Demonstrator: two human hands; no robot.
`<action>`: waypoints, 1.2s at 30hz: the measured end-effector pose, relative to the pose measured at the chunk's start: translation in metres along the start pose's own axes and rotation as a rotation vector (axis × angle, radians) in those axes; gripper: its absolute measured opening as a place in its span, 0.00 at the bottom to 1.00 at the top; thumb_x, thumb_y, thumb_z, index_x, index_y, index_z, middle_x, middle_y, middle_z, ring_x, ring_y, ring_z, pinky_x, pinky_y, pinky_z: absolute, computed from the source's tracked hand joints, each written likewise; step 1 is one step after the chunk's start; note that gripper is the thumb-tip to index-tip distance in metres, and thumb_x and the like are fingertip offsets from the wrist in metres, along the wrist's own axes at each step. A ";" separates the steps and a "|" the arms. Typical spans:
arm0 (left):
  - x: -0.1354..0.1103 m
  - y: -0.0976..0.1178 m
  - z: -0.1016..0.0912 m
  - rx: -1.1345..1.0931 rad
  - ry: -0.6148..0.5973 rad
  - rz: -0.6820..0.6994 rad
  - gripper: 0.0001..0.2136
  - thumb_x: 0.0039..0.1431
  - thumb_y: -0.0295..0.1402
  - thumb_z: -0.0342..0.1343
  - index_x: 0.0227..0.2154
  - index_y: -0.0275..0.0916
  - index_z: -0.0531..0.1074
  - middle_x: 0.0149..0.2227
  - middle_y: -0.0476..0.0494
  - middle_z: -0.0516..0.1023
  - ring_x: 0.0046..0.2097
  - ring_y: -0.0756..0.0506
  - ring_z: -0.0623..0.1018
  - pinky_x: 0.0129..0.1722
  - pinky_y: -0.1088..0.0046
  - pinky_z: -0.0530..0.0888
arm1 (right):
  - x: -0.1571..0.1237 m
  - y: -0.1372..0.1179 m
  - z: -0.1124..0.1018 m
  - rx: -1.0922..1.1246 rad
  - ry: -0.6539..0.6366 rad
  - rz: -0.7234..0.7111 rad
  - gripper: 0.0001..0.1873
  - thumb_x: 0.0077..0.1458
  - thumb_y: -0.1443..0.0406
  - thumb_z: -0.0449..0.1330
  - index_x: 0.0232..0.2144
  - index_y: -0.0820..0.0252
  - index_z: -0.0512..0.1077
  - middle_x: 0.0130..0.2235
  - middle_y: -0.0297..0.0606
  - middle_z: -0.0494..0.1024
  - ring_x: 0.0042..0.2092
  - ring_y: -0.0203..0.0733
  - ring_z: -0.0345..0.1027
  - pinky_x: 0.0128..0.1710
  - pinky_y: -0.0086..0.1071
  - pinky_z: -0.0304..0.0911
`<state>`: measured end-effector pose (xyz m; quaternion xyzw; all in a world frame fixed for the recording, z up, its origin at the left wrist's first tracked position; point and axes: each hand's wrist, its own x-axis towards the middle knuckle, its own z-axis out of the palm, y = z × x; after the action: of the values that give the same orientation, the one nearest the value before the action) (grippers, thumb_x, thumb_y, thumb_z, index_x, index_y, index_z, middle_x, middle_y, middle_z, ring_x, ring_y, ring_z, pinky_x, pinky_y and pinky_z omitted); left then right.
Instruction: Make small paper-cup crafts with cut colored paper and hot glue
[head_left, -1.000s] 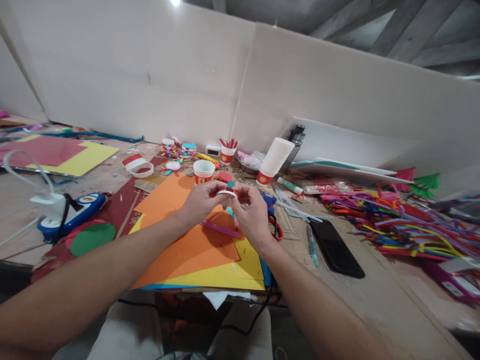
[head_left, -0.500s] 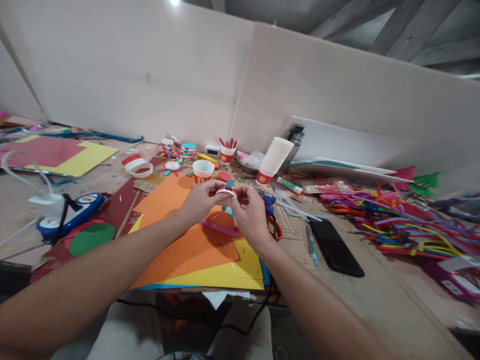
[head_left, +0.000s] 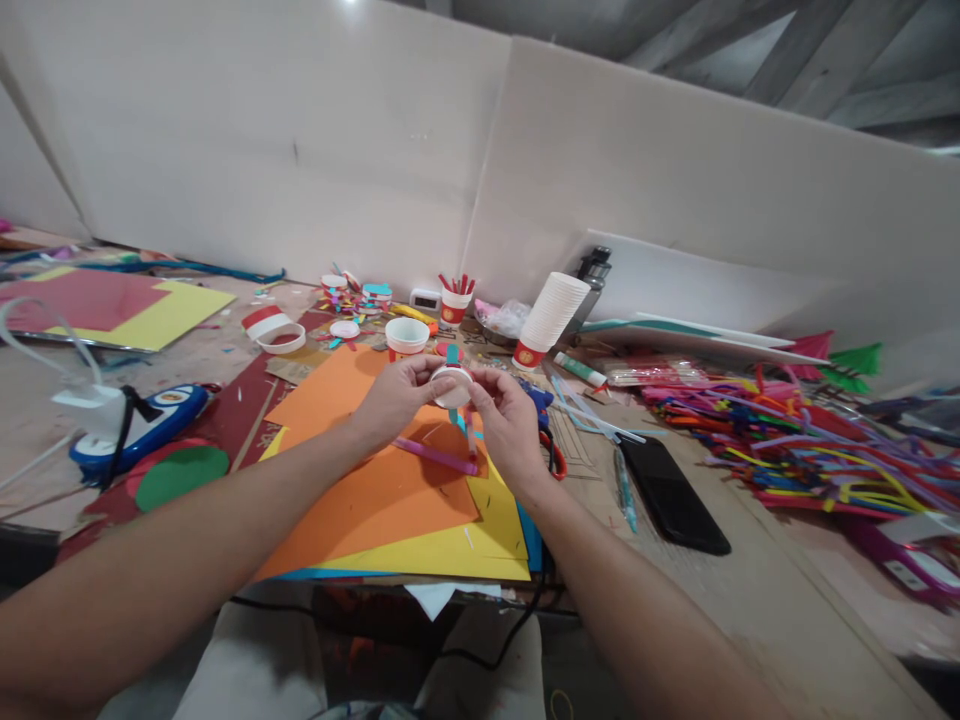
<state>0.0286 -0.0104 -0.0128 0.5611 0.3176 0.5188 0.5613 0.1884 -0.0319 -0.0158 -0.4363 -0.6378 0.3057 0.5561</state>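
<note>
My left hand (head_left: pixel 394 396) and my right hand (head_left: pixel 508 424) together pinch a small white paper-cup base (head_left: pixel 452 384) above the orange paper sheet (head_left: pixel 375 470). The base's round underside is turned toward me. A teal paper strip (head_left: pixel 453 356) sticks up from it, and more teal shows below it. Both hands have their fingers closed on its rim. A pink strip (head_left: pixel 439 456) lies on the orange sheet just beneath my hands.
A stack of white paper cups (head_left: pixel 551 315), a cut cup (head_left: pixel 406 338) and a cup holding red sticks (head_left: pixel 454 303) stand behind. A black phone (head_left: pixel 670 480) and a pen (head_left: pixel 624 487) lie to the right, with a heap of coloured pipe cleaners (head_left: pixel 810 450) beyond. A blue tool (head_left: pixel 139 427) lies to the left.
Both hands have tilted the cup base so that its round underside faces me, and raised it slightly. The teal strip now points upward.
</note>
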 end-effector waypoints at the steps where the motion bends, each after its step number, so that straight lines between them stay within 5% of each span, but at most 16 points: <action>1: 0.000 0.000 0.000 0.004 -0.011 -0.001 0.20 0.49 0.41 0.65 0.43 0.34 0.76 0.40 0.41 0.81 0.39 0.46 0.79 0.42 0.68 0.76 | 0.000 0.000 0.000 0.013 0.003 0.016 0.12 0.58 0.58 0.58 0.40 0.59 0.73 0.40 0.40 0.79 0.39 0.40 0.72 0.39 0.36 0.69; 12: -0.001 -0.002 -0.001 -0.021 -0.015 0.024 0.21 0.48 0.41 0.66 0.43 0.35 0.75 0.41 0.42 0.81 0.40 0.46 0.78 0.42 0.70 0.76 | -0.003 -0.005 0.001 -0.161 0.074 -0.139 0.15 0.55 0.62 0.61 0.46 0.56 0.71 0.42 0.39 0.74 0.37 0.38 0.69 0.37 0.33 0.68; 18: -0.002 -0.001 0.004 -0.210 -0.076 0.019 0.16 0.53 0.44 0.63 0.36 0.34 0.77 0.38 0.41 0.80 0.40 0.47 0.78 0.45 0.69 0.74 | -0.003 -0.008 -0.002 -0.145 0.098 -0.171 0.11 0.57 0.63 0.60 0.44 0.55 0.75 0.41 0.38 0.76 0.38 0.39 0.69 0.40 0.35 0.68; 31: -0.001 -0.007 0.000 -0.187 -0.258 0.048 0.30 0.48 0.40 0.68 0.55 0.42 0.70 0.53 0.39 0.76 0.54 0.41 0.74 0.56 0.62 0.68 | -0.004 -0.011 -0.004 -0.050 0.147 -0.120 0.13 0.56 0.60 0.61 0.43 0.55 0.68 0.41 0.39 0.74 0.41 0.41 0.71 0.39 0.36 0.71; 36: -0.001 -0.005 -0.003 -0.180 -0.233 0.113 0.31 0.45 0.35 0.69 0.55 0.44 0.70 0.55 0.40 0.73 0.56 0.41 0.73 0.55 0.64 0.69 | -0.009 -0.017 -0.008 -0.157 -0.007 -0.341 0.18 0.58 0.63 0.58 0.51 0.53 0.64 0.51 0.44 0.70 0.49 0.44 0.68 0.48 0.42 0.70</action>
<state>0.0271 -0.0096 -0.0180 0.5819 0.1705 0.5075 0.6123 0.1924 -0.0480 -0.0030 -0.3629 -0.7264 0.1578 0.5618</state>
